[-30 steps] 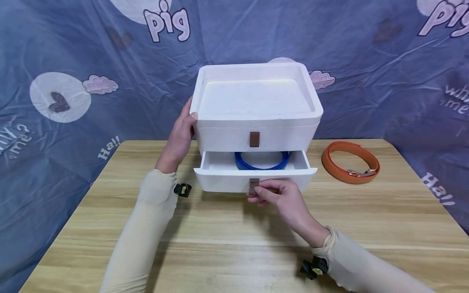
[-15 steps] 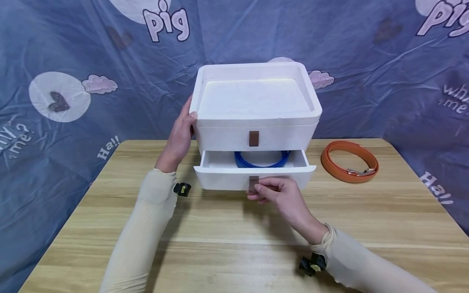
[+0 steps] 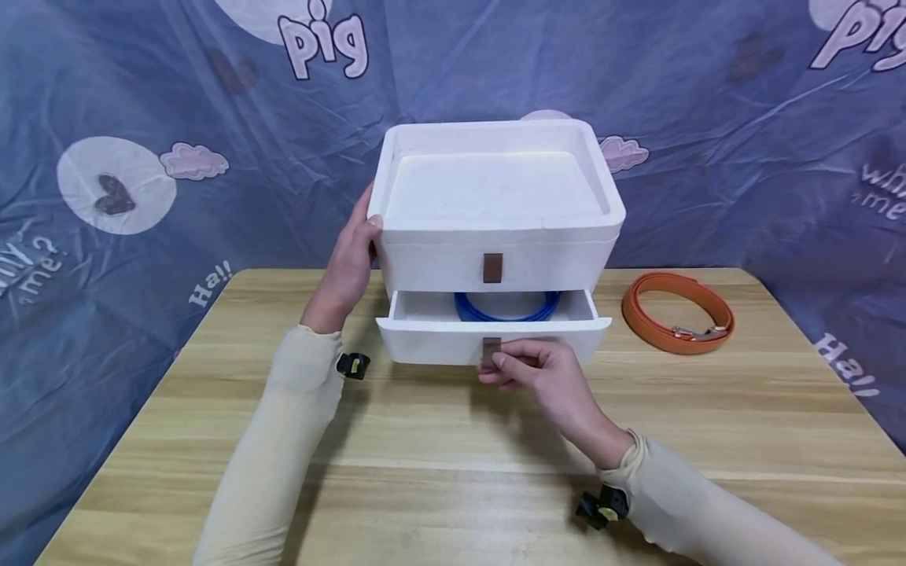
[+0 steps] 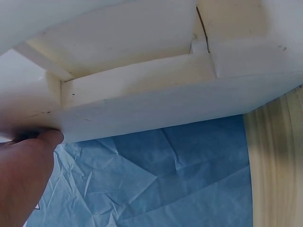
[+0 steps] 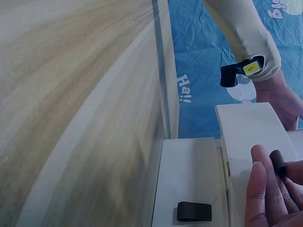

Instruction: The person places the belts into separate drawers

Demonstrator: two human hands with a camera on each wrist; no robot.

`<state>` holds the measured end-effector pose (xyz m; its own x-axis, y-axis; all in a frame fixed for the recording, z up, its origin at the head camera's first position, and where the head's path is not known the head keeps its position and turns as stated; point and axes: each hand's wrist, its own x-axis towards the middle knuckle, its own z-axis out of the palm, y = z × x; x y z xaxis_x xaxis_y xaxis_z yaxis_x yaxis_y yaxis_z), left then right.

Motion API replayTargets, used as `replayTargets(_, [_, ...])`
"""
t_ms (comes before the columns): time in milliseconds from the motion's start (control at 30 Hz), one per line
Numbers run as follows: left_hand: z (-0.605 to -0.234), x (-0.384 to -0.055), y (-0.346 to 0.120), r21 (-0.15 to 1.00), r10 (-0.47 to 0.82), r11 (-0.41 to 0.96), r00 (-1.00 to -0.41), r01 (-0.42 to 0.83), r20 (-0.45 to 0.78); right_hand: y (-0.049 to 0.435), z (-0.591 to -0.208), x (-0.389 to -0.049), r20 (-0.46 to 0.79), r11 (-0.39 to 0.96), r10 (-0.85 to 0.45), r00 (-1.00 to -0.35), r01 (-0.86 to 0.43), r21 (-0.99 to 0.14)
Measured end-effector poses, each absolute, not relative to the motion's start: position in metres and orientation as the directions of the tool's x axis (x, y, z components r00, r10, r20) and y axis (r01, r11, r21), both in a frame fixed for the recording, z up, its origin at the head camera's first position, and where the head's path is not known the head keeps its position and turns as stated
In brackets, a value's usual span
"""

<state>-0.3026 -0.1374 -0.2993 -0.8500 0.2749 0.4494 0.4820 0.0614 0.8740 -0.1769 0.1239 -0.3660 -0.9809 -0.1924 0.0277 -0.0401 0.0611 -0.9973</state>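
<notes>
One blue coil (image 3: 506,318) you only get from the head view: it's lying inside the lower drawer (image 3: 425,343) of the white box (image 3: 488,189), with that drawer sitting partway out and the upper drawer (image 3: 439,267) closed above it. Same view is also the only one with the orange belt (image 3: 647,330), rolled up on the wooden surface (image 3: 425,487) near the box's right side. Left wrist cam has its own exclusive, a recess (image 4: 118,47) in the white wall. And the right wrist cam shows the brown tabs are little loops, which look flat from the head.

Fingers: the right hand (image 3: 548,381) has thumb and finger closed together on the lower tab (image 5: 278,163), basically no gap, with its other fingers (image 5: 258,189) more loosely extended. Left hand (image 3: 347,263) isn't wrapped around anything; it rests along the box's left side, thumb by the front corner. Can't see where its other fingertips end up.
</notes>
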Motion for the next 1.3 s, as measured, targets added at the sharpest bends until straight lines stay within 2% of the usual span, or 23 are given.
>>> replayTargets(1300, [-0.301, -0.301, -0.136, 0.869, 0.260, 0.045, -0.845, 0.493, 0.466, 0.125, -0.366, -0.191, 0.033, 0.100, -0.195, -0.980, -0.053, -0.994])
